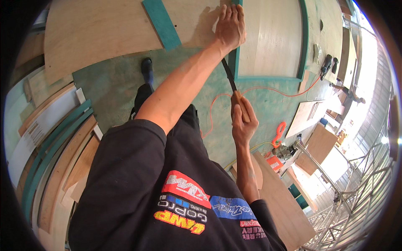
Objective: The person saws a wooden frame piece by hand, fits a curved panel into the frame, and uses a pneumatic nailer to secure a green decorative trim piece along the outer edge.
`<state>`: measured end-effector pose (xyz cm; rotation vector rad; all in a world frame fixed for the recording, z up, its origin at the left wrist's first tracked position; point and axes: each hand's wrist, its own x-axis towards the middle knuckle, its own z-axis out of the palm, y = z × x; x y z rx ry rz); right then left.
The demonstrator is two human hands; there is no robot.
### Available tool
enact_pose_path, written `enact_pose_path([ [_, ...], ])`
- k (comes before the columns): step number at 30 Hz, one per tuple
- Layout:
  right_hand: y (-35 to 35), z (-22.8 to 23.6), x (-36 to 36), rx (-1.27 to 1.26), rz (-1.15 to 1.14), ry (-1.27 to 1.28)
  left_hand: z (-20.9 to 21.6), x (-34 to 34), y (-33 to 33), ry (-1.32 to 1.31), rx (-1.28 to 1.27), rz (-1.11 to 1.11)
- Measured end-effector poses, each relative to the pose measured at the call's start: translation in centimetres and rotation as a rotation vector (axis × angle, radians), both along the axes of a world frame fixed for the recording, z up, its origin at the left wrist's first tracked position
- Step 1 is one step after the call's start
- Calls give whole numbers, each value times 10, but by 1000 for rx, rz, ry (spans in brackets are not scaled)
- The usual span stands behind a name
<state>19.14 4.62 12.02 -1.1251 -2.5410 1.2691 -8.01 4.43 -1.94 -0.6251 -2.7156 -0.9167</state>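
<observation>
Green-edged, 1 framed panel [270, 78] is seen in the head view, at the near edge of the tabletop [96, 35]. Its left rail [236, 62] is partly covered by the left hand [230, 30], fingers outstretched. 1 wooden-handled blade [228, 73] is gripped by the right hand [244, 124], its tip hidden near the left wrist. Trimming of the rail seems in hand; a steady, controlled stroke is probably called for next.

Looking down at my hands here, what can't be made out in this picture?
In the head view:
Far end of the dark blade: hidden behind the wrist of the left hand.
Part of the wooden handle: covered by the right hand.
Far end of the green-framed panel: cut off by the top edge.
Black tool at right: too small to identify.
</observation>
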Motion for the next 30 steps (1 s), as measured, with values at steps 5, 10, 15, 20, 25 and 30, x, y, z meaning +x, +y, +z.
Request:
enact_pose_path([
  [5, 2, 27, 21, -38, -12, -20, 4, -3, -5, 21, -111, 47],
  [10, 4, -12, 3, 48, 45, 39, 5, -1, -4, 0, -107, 12],
  [15, 3, 11, 19, -18, 3, 28, 1, -1, -1, 40, -104, 63],
  [20, 0, -10, 4, 67, 26, 43, 9, -1, -2, 10, -107, 29],
  [25, -1, 15, 17, 33, 14, 5, 0, -2, -5, 28, -59, 62],
  [30, 3, -12, 7, 40, 33, 17, 10, -2, -6, 35, -75, 49],
])
